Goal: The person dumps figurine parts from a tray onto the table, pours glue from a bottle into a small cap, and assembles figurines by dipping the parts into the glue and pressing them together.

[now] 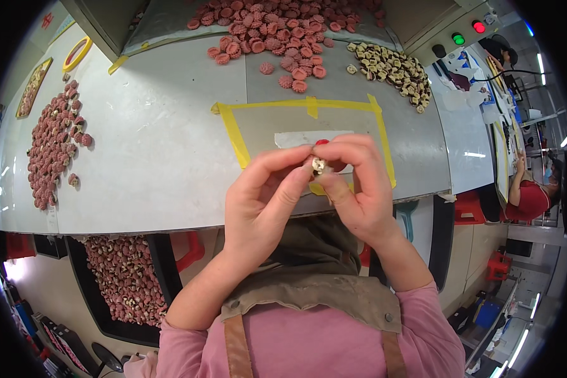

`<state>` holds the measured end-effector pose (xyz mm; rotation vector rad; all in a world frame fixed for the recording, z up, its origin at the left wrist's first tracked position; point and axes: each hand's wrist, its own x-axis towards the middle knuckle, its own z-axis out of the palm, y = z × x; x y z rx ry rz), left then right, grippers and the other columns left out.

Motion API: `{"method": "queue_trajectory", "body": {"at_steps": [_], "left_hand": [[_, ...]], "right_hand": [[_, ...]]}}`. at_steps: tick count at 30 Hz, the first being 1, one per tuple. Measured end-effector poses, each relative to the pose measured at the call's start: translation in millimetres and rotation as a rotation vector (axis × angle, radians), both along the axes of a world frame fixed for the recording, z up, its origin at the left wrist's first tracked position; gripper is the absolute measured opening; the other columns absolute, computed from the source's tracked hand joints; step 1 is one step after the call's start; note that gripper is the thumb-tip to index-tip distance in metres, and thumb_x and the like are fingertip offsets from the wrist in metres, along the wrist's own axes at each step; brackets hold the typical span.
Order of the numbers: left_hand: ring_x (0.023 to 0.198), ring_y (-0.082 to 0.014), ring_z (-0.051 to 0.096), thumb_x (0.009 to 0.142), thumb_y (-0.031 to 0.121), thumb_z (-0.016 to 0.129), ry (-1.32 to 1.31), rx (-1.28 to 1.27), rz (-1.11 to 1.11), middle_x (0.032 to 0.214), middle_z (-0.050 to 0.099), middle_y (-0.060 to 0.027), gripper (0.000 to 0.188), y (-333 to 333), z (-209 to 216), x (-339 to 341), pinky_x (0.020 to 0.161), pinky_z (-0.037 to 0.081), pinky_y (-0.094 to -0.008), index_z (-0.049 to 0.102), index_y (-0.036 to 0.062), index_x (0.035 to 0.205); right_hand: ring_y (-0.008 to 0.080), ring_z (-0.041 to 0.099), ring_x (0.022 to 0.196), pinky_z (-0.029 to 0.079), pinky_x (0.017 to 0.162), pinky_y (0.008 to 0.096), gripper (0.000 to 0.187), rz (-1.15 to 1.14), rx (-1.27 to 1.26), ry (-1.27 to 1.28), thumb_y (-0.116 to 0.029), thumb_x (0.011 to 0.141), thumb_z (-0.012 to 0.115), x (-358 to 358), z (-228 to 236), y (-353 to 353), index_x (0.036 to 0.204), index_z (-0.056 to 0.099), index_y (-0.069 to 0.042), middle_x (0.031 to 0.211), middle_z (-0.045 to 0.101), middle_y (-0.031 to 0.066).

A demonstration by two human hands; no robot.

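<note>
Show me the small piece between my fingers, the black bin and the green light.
Small piece point(319, 166): head view, its pale face.
Black bin point(162, 261): head view, its right wall.
Green light point(458, 40): head view, its lit front.

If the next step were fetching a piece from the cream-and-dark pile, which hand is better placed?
Probably the right hand: it is nearer the cream-and-dark pile at upper right; the left hand is farther. Both are at a small piece, so neither looks free.
</note>
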<state>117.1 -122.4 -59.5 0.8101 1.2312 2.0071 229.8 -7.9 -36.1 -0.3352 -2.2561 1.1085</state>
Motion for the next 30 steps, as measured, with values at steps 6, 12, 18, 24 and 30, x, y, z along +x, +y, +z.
{"method": "queue_trajectory", "body": {"at_steps": [6,12,18,24,30], "left_hand": [[0.101,-0.0137,0.059,0.093,0.006,0.059,-0.183,-0.057,-0.251,0.109,0.061,-0.0101,0.052,-1.0,6.8,-9.9,0.087,0.048,-0.0268,0.034,0.0004,0.138],[0.100,-0.0143,0.060,0.092,0.005,0.060,-0.056,-0.046,-0.194,0.109,0.061,-0.0110,0.053,5.4,2.4,1.0,0.087,0.049,-0.0275,0.035,0.0000,0.138],[0.097,-0.0106,0.058,0.091,0.001,0.058,0.166,-0.143,-0.113,0.105,0.060,-0.0072,0.042,0.1,1.6,-5.0,0.085,0.048,-0.0242,0.043,0.0001,0.130],[0.091,-0.0108,0.060,0.088,0.006,0.063,0.282,-0.186,-0.090,0.098,0.062,-0.0071,0.038,-35.7,30.3,-14.8,0.080,0.050,-0.0265,0.051,0.0022,0.124],[0.089,-0.0238,0.061,0.079,0.006,0.066,1.375,-0.394,0.314,0.097,0.064,-0.0054,0.025,-69.0,26.4,-67.0,0.078,0.050,-0.0338,0.061,0.0071,0.103]], "right_hand": [[0.0246,0.055,0.103,0.044,0.090,0.0345,0.030,0.180,0.100,-0.028,-0.021,0.092,0.060,5.1,-7.3,17.3,0.116,0.056,-0.003,0.111,0.055,0.0120],[0.0265,0.055,0.103,0.045,0.089,0.0352,0.025,0.125,0.083,-0.012,-0.017,0.091,0.061,6.7,-16.0,16.1,0.111,0.056,-0.004,0.111,0.055,0.0121],[0.0277,0.055,0.097,0.048,0.082,0.0349,0.036,0.088,0.195,0.089,0.003,0.075,0.068,-7.8,-21.0,6.8,0.108,0.058,-0.005,0.106,0.055,0.0110],[0.0264,0.055,0.101,0.044,0.089,0.0352,0.027,0.016,0.276,-0.004,-0.012,0.083,0.066,3.8,-0.9,-17.5,0.107,0.059,-0.003,0.107,0.056,0.0127],[0.0201,0.049,0.097,0.039,0.088,0.0297,0.016,-0.194,0.109,0.083,-0.014,0.097,0.047,70.2,8.2,4.2,0.098,0.056,-0.001,0.099,0.053,0.0095]]}}
